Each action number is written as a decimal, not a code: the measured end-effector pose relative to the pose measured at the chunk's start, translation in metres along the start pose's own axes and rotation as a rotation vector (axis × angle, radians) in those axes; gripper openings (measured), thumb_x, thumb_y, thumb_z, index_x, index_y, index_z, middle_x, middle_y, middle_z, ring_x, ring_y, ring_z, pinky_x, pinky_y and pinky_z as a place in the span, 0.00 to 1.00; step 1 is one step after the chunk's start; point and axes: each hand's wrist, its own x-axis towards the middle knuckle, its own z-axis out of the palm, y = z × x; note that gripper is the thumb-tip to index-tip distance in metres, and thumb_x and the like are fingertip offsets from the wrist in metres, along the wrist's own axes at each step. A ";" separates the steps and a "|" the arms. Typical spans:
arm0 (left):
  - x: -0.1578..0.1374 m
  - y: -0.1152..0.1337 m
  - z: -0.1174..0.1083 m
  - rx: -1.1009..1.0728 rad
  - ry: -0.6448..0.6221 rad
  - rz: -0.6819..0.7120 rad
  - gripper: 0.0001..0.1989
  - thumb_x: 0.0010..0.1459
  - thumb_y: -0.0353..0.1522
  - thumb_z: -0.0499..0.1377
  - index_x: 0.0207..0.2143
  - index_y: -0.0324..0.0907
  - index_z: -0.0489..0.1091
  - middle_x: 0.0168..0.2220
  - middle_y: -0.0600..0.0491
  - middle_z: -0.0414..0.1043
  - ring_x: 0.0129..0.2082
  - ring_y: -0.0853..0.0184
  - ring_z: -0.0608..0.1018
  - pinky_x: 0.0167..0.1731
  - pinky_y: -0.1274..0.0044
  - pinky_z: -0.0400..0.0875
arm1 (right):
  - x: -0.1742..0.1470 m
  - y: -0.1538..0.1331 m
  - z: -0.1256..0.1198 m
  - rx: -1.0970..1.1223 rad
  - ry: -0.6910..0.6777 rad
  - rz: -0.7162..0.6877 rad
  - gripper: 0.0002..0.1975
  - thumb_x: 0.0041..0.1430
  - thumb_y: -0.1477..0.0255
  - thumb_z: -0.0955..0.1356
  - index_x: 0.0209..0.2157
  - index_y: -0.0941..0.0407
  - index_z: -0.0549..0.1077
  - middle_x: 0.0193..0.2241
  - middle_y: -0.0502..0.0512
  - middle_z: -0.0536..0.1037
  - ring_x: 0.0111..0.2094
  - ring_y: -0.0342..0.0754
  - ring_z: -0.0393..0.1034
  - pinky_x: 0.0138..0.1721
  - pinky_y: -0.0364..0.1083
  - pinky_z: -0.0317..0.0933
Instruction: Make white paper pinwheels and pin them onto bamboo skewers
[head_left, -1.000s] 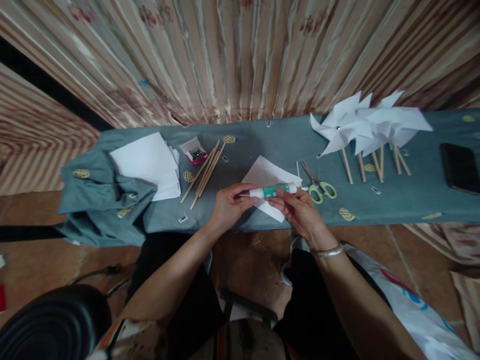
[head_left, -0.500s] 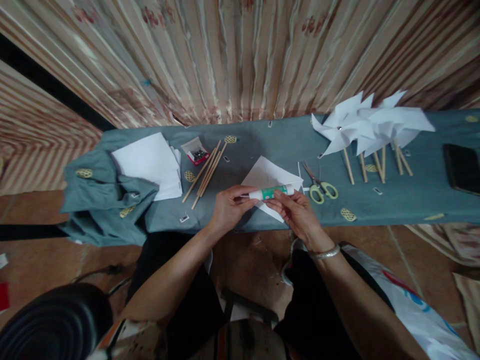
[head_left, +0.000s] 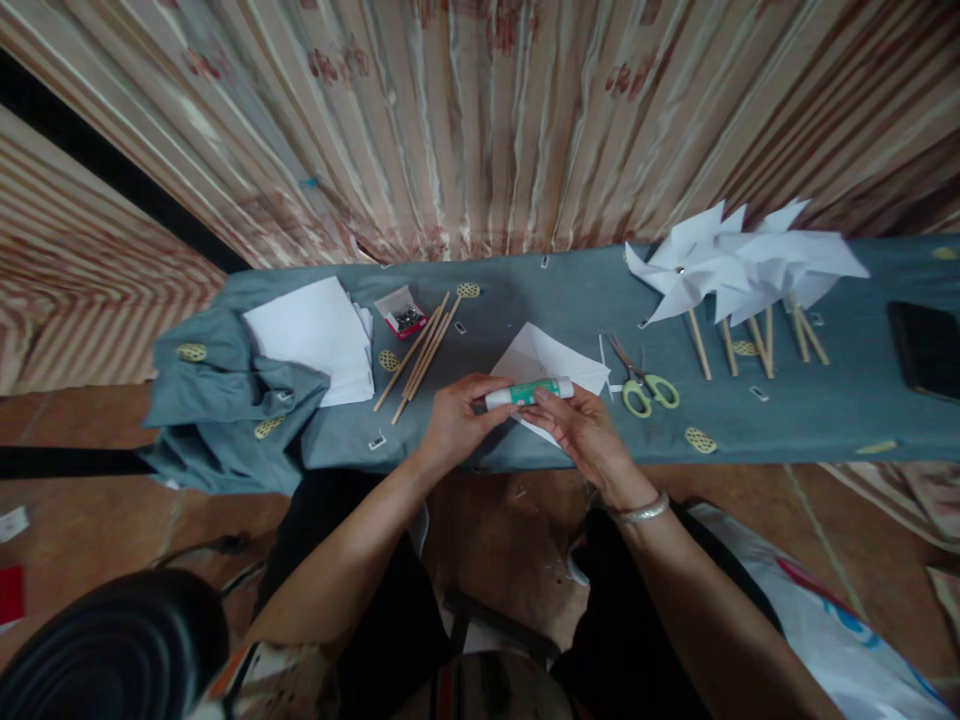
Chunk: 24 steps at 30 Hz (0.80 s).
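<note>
A white and green glue stick (head_left: 531, 391) lies level between my two hands, above the front part of the table. The fingers of my left hand (head_left: 456, 418) close round its white left end and hide part of it. My right hand (head_left: 589, 432) grips the right part of the tube with thumb and fingers. Beneath the hands is a sheet of white paper (head_left: 546, 352) with creases and corners partly cut apart; my fingers cover its near side. Just right of that sheet rest green-handled scissors (head_left: 637, 385), their blades pointing away from me.
At left are a stack of white paper (head_left: 315, 335), an opened small red box of metal pins (head_left: 403, 315) and several wooden sticks (head_left: 421, 355). White paper pinwheels (head_left: 739, 265) on sticks lie at right, beside a dark phone (head_left: 924, 345). A grey-green cloth (head_left: 480, 310) covers the narrow table.
The glue stick has shifted left into my left fingers, and my right hand has come closer to my left. The whole view has shifted slightly.
</note>
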 end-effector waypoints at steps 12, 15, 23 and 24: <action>0.011 -0.023 -0.057 0.603 0.228 0.077 0.12 0.55 0.35 0.62 0.41 0.40 0.76 0.41 0.48 0.79 0.41 0.60 0.79 0.45 0.69 0.72 | -0.006 -0.014 -0.031 -0.307 0.077 -0.161 0.19 0.46 0.60 0.77 0.39 0.53 0.78 0.34 0.54 0.83 0.33 0.46 0.78 0.37 0.46 0.72; 0.010 -0.023 -0.064 0.797 0.177 0.118 0.11 0.57 0.34 0.60 0.40 0.40 0.76 0.42 0.46 0.78 0.44 0.56 0.77 0.47 0.66 0.71 | -0.008 -0.016 -0.041 -0.349 0.102 -0.192 0.17 0.48 0.61 0.76 0.39 0.53 0.78 0.34 0.54 0.83 0.33 0.45 0.78 0.37 0.46 0.72; 0.005 -0.011 -0.051 0.933 0.104 0.314 0.20 0.56 0.35 0.62 0.51 0.40 0.71 0.54 0.45 0.71 0.54 0.52 0.70 0.53 0.60 0.66 | -0.013 -0.012 -0.065 -0.774 0.152 -0.402 0.12 0.58 0.62 0.69 0.41 0.52 0.77 0.37 0.54 0.83 0.37 0.49 0.77 0.43 0.51 0.70; 0.003 -0.009 -0.044 0.908 0.065 0.363 0.20 0.57 0.36 0.62 0.51 0.41 0.71 0.54 0.45 0.71 0.54 0.53 0.70 0.53 0.60 0.66 | -0.015 -0.012 -0.066 -0.884 0.165 -0.444 0.12 0.60 0.62 0.68 0.42 0.52 0.77 0.39 0.55 0.82 0.39 0.51 0.77 0.44 0.52 0.70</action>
